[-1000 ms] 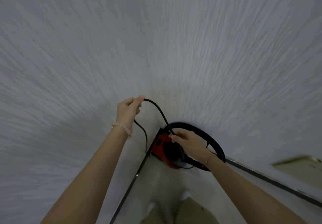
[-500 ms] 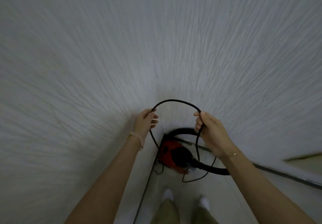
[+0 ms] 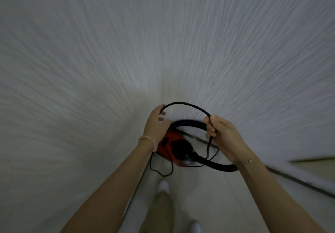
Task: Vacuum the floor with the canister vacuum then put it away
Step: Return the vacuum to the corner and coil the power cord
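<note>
Fingers (image 3: 211, 130) of right hand (image 3: 224, 138) clamp cord (image 3: 188, 103); left hand (image 3: 155, 126) fingers apart, supporting loop; vacuum (image 3: 169, 143) at 6 o'clock.

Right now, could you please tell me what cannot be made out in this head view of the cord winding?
Head view only.
Cord plug: nowhere in view.
Left hand's grip on the cord: palm faces away, unclear.
Hose far end: hidden behind the right forearm.
Vacuum left side: covered by the left hand; the rest is dim.
</note>
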A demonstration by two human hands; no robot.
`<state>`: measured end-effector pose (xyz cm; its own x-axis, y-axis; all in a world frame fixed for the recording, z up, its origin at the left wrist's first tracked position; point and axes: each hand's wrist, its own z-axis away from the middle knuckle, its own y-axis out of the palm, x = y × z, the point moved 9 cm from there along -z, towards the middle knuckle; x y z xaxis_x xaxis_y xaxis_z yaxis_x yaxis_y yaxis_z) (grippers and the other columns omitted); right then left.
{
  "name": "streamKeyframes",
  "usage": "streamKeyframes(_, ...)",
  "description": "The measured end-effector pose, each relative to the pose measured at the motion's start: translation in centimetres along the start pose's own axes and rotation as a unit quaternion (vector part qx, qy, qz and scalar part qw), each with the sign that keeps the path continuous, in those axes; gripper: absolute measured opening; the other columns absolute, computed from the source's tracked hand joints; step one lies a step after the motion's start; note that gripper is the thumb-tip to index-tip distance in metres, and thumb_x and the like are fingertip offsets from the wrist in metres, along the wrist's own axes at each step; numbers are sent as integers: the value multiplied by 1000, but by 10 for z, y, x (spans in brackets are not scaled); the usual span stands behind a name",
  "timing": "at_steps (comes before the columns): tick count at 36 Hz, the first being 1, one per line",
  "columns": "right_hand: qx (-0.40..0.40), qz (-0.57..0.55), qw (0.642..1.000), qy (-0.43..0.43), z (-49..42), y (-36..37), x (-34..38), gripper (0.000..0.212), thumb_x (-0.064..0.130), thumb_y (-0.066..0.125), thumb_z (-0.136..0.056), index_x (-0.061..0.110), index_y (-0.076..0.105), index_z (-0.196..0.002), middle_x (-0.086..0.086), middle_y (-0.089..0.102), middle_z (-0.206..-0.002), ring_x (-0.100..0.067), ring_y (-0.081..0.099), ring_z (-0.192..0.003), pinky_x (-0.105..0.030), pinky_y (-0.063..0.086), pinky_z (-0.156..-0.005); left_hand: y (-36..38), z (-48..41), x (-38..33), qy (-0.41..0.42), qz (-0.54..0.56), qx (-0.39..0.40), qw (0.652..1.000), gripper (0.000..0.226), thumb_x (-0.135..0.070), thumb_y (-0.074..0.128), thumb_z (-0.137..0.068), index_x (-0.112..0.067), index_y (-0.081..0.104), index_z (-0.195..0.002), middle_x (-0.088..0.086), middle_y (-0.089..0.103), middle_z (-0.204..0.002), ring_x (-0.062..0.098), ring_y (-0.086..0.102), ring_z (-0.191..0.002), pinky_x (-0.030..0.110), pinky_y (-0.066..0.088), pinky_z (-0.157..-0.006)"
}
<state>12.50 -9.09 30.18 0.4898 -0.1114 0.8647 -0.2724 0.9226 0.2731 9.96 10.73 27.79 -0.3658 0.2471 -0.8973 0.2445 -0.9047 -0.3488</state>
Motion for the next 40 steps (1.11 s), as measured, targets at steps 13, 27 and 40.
streamKeyframes(13,24,-189,982,10,-24,-10,-80,32,28,36,-102,13,62,-90,8,46,-58,-4,46,-52,-25,40,-72,108,51,99,-39,132,92,986,26,-31,66,-85,-20,51,-104,-6,60,-92,2,60,-85,16,48,-78)
streamKeyframes(27,87,-270,958,-30,-143,-51,-205,36,31,38,-100,15,64,-81,8,48,-58,-4,48,-51,-19,49,-62,157,-12,316,4,113,20,993,27,-17,55,-94,-13,49,-68,-6,50,-57,-7,48,-49,7,39,-56)
streamKeyframes(40,21,-235,971,27,-206,-109,-369,28,29,40,-101,16,63,-92,6,57,-55,-6,59,-60,-19,57,-59,116,-24,385,81,152,-97,980,15,-16,51,-96,-21,62,-88,-22,55,-59,-14,53,-50,0,38,-49)
